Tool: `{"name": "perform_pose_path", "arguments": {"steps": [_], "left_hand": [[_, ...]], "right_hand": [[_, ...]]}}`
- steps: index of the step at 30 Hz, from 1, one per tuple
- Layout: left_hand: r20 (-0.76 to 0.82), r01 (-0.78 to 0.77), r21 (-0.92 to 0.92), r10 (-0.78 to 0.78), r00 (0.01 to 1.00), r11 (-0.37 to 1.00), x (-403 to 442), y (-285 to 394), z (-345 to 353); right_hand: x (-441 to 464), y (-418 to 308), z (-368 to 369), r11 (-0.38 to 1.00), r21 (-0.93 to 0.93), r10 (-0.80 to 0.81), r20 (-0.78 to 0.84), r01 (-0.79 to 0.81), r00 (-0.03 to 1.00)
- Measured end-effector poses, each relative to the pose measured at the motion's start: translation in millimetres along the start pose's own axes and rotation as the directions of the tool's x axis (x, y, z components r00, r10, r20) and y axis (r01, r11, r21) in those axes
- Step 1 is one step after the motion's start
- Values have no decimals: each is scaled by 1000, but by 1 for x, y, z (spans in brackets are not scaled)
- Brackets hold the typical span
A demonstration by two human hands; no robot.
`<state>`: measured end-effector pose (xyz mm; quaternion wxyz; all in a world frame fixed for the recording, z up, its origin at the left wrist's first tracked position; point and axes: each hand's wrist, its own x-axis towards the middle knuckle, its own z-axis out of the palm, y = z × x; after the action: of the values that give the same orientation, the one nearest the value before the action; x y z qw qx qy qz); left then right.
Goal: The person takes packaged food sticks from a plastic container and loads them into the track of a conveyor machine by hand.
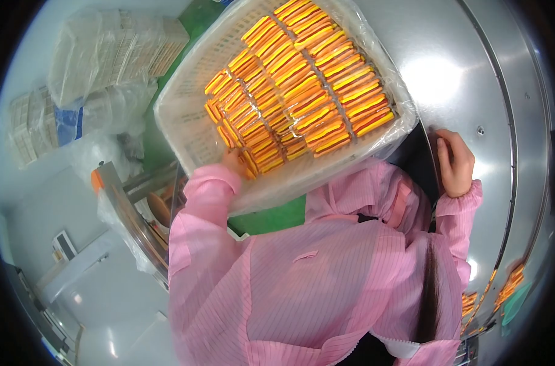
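Note:
Rows of striped orange, yellow and red pieces (295, 85) lie in a white crate (189, 79) lined with clear plastic. My left hand (233, 161) reaches over the crate's near left side, its fingers closed at the end of a row on a striped piece; the fingertips are partly hidden. At the edge of the metal table (448, 79), right of the crate, rests my right hand (455, 163), with its thumb and forefinger apart and nothing visible between them. Its other fingers are partly hidden.
Plastic-wrapped stacks of trays (115, 52) stand at the upper left. A metal frame with an orange end (97, 180) is left of my left arm. More striped pieces (509, 287) lie at the lower right, beside a green item (515, 303).

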<state>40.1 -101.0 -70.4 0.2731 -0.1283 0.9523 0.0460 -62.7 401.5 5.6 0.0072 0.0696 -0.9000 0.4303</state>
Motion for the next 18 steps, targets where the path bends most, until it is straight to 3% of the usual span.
{"name": "perform_pose_path", "arguments": {"steps": [2, 4, 5, 7, 8, 10, 17, 18], "left_hand": [[21, 20, 42, -21, 1000, 999, 0, 2, -8], [162, -56, -73, 68, 985, 996, 8, -15, -1], [157, -58, -72, 68, 985, 996, 13, -18, 1], [357, 263, -88, -216, 909, 961, 19, -14, -2], [353, 262, -91, -214, 911, 961, 21, -13, -5], [529, 306, -162, -179, 830, 938, 20, -6, -23], [546, 176, -73, -108, 831, 982, 28, -21, -16], [605, 164, -92, -75, 792, 982, 27, -7, -30]], "right_hand": [[1, 0, 0, 1000, -8, -24, 10, 24, 1000], [4, -1, 0, 999, -1, -52, 10, 52, 999], [5, -2, 0, 997, 5, -76, 10, 76, 997], [8, -5, -1, 996, 3, -89, 27, 89, 996], [10, -7, -1, 995, -1, -101, 44, 102, 994], [11, -14, -4, 996, 12, -88, 61, 88, 994], [15, -22, -2, 989, 37, -145, 102, 142, 984], [15, -22, -2, 988, 34, -156, 100, 153, 983]]}}
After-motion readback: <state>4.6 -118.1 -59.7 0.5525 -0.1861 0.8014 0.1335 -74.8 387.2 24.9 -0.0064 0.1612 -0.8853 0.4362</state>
